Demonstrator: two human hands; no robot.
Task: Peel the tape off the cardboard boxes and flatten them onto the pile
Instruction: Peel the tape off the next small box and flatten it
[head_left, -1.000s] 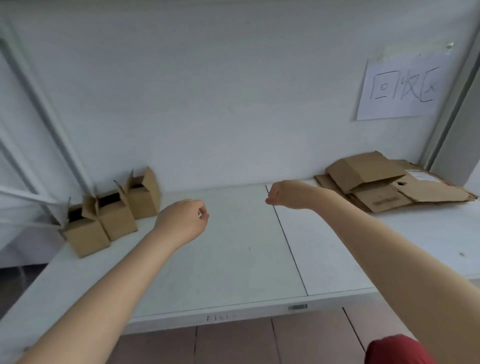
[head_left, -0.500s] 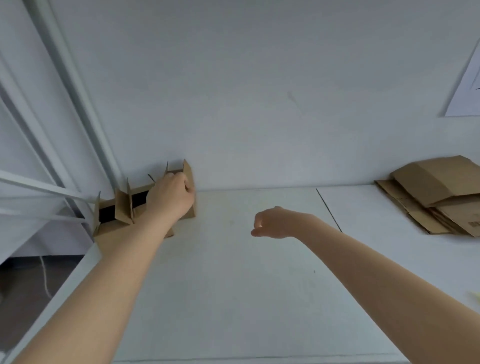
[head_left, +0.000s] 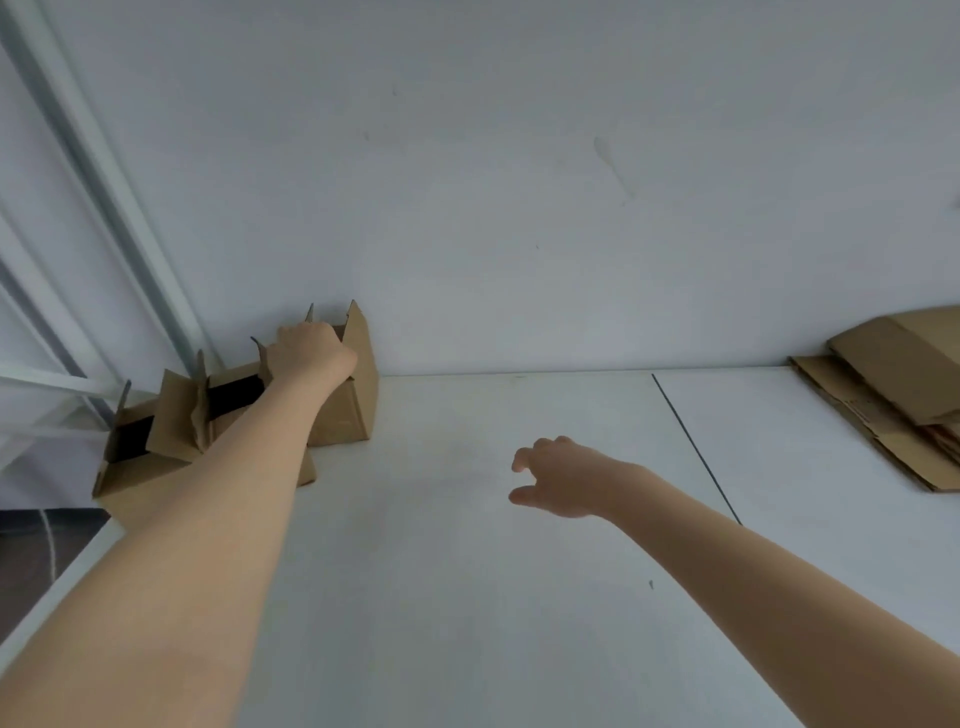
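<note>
Three small open cardboard boxes stand in a row at the table's back left corner. My left hand (head_left: 310, 349) grips the top of the rightmost box (head_left: 353, 400), its fingers curled over the rim and hidden inside. The middle box (head_left: 228, 395) and the left box (head_left: 130, 457) sit partly behind my left forearm. My right hand (head_left: 558, 475) hovers over the middle of the table with loosely curled fingers, holding nothing. The pile of flattened cardboard (head_left: 893, 384) lies at the far right against the wall.
The white table (head_left: 467, 597) has a dark seam (head_left: 696, 447) running front to back. A white wall closes the back. A slanted white metal frame (head_left: 104, 182) stands at the left, and the table's left edge drops to the floor.
My left hand has settled deeper onto the rightmost box's rim. My right hand has loosened from a fist into spread fingers. The view came closer to the boxes.
</note>
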